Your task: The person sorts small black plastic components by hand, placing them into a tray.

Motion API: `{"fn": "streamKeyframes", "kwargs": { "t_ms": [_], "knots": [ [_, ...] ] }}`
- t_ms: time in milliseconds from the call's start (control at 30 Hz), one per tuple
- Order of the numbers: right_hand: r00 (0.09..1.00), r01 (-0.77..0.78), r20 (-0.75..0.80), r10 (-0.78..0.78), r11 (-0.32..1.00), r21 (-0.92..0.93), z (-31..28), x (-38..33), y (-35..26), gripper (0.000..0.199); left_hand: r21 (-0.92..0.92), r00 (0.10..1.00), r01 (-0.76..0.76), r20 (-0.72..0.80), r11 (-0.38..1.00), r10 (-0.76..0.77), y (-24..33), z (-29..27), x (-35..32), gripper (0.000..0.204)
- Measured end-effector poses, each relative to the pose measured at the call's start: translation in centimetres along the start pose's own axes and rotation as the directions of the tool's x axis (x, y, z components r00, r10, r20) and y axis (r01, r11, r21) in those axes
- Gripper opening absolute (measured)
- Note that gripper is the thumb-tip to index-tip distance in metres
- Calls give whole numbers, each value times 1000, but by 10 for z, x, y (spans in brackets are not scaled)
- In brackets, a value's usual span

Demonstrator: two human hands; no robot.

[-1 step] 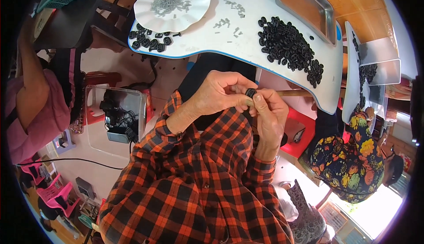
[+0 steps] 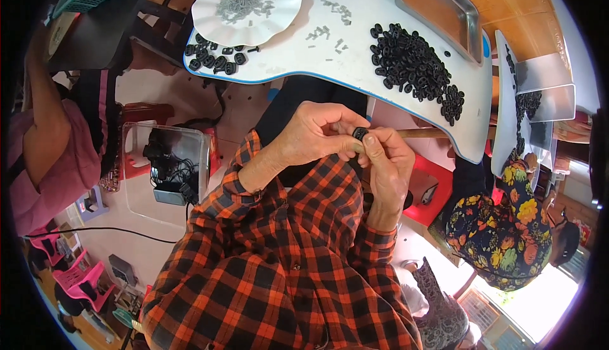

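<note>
A small black oval part (image 2: 360, 134) is pinched between both my hands, just off the table's near edge. My left hand (image 2: 316, 136) has its thumb and fingers closed on the part's left side. From the other side, my right hand (image 2: 388, 160) grips it with thumb and curled fingers. The fingertips partly cover the part. Beyond my hands, a large heap of similar black parts (image 2: 409, 61) lies on the white table (image 2: 285, 61). A scalloped white plate (image 2: 203, 17) holds many small grey translucent pieces (image 2: 244, 4). More black pieces (image 2: 219, 63) lie beside the plate.
Loose grey pieces (image 2: 319, 33) are scattered mid-table. A metal tray (image 2: 472, 33) stands at the back right. A clear plastic box (image 2: 134, 179) with black cables is at my left. A person in a floral shirt (image 2: 501, 236) sits at right, another in pink (image 2: 57, 166) at left.
</note>
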State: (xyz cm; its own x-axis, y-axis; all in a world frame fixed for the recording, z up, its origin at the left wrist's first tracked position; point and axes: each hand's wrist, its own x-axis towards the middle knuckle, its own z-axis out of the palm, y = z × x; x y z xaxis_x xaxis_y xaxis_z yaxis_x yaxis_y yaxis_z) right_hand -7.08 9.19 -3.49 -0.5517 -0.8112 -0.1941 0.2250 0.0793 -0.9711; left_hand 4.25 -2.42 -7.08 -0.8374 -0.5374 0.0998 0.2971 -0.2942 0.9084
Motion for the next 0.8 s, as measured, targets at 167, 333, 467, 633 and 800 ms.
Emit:
{"fn": "streamKeyframes", "kwargs": {
  "t_ms": [167, 333, 467, 633, 800],
  "knots": [
    [999, 14, -25, -21, 963, -268, 2, -3, -10, 13, 221, 993, -116, 52, 968, 107, 4, 0, 2, 26],
    [1000, -5, 23, 10, 978, -209, -4, -3, -4, 14, 95, 997, -71, 19, 993, 69, 2, 1, 0, 24],
    [1000, 13, -6, -13, 999, -52, 0, -3, -3, 10, -36, 1000, -16, -6, 999, 16, 1, 0, 0, 25],
    [995, 95, -11, -96, 991, -90, 1, -2, -7, 12, -24, 999, -41, 3, 999, 41, -2, -1, 0, 24],
    [994, 106, 15, -105, 989, -100, -2, 1, -4, 10, 18, 998, -63, -19, 998, 64, -1, 0, -1, 25]
  ]
}}
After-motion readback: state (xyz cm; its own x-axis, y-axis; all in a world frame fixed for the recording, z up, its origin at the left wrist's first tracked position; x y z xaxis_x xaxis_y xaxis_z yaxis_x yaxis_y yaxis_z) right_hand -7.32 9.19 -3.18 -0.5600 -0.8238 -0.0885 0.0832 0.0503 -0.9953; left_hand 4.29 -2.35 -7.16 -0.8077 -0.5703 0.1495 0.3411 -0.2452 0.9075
